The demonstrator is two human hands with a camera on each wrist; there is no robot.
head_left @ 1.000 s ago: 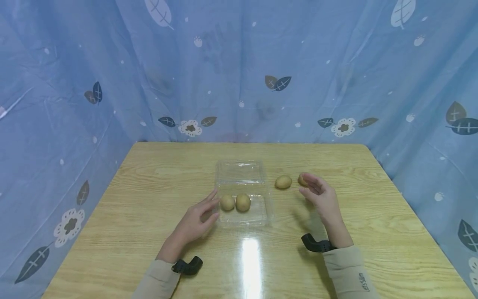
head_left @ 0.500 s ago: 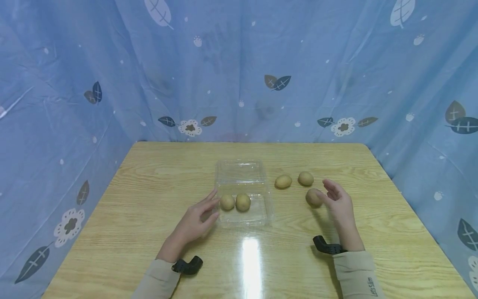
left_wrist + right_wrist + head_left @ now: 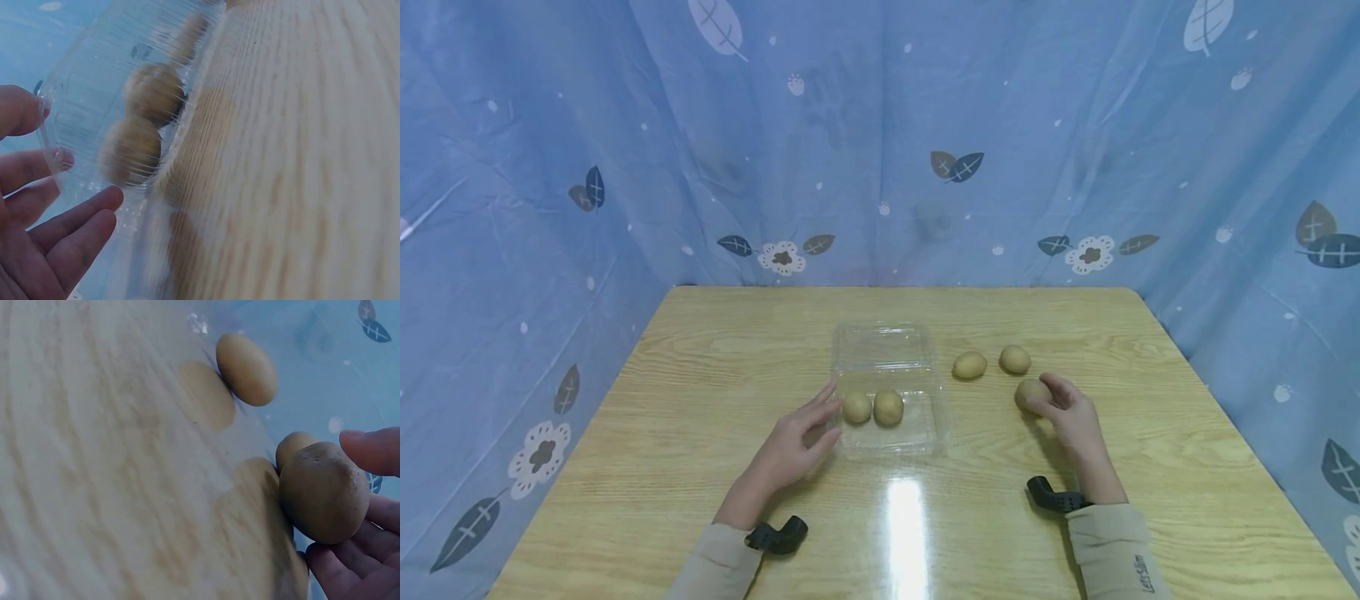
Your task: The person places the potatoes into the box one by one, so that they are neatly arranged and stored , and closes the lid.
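A clear plastic clamshell box (image 3: 943,421) lies open mid-table with its lid (image 3: 882,346) folded back. Inside, on the left, are two potatoes: a rounder one (image 3: 857,407) and one beside it (image 3: 888,408). My left hand (image 3: 786,446) rests at the box's left side, fingers extended; in the left wrist view its fingertips (image 3: 62,158) touch the clear wall. To the right of the box, my right hand (image 3: 1075,423) holds a third potato (image 3: 1028,395) between thumb and fingers. The right wrist view shows this potato (image 3: 322,497) close up, thumb at its upper side and fingers beneath.
Two more potatoes sit on the wooden table (image 3: 737,350) to the right of the box, an oval one (image 3: 970,365) and a rounder one (image 3: 1015,359) just behind my right hand. A blue patterned curtain (image 3: 880,125) hangs behind the table and along both sides.
My right hand has moved right and nearer me, from the back potato to the front one, and its fingers have closed around that one. My left hand stays put.
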